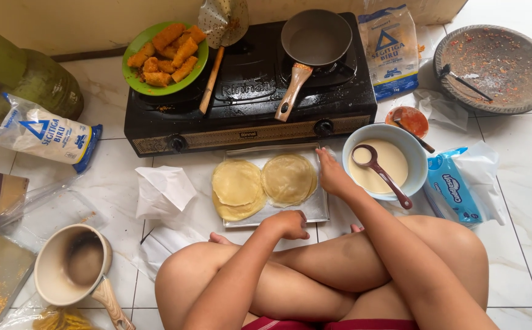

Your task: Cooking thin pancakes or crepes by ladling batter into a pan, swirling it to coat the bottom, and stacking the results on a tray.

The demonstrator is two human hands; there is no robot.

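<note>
You sit cross-legged on the tiled floor (523, 183) with one metal tray (318, 211) before your knees, its long axis running left to right, parallel to the front of the two-burner stove (251, 91). On the tray lie two stacks of thin round crepes (288, 178), side by side and just touching; how many sheets each stack holds cannot be told. Your right hand (332, 174) lies flat at the right rim of the right stack, fingers pointing away from you toward the stove, its grip released and touching the crepe edge. Your left hand (287, 223) rests at the tray's near edge with the fingers curled under; you cannot tell whether its grip holds anything.

Just right of the tray stands one pale blue bowl (416, 156) of batter with one dark ladle (379, 171) in it, handle angled toward your right knee. On the stove sits one small pan (316, 38), handle pointing toward you, and one perforated skimmer (220, 36) beside it. One green plate (133, 52) carries several orange breaded rolls (168, 52). Two flour bags (389, 49) are in view, one right of the stove and one at far left. One stone mortar dish (495, 67) lies at upper right, one second pan (73, 266) at lower left, and a green gas cylinder (21, 73) at the upper left.
</note>
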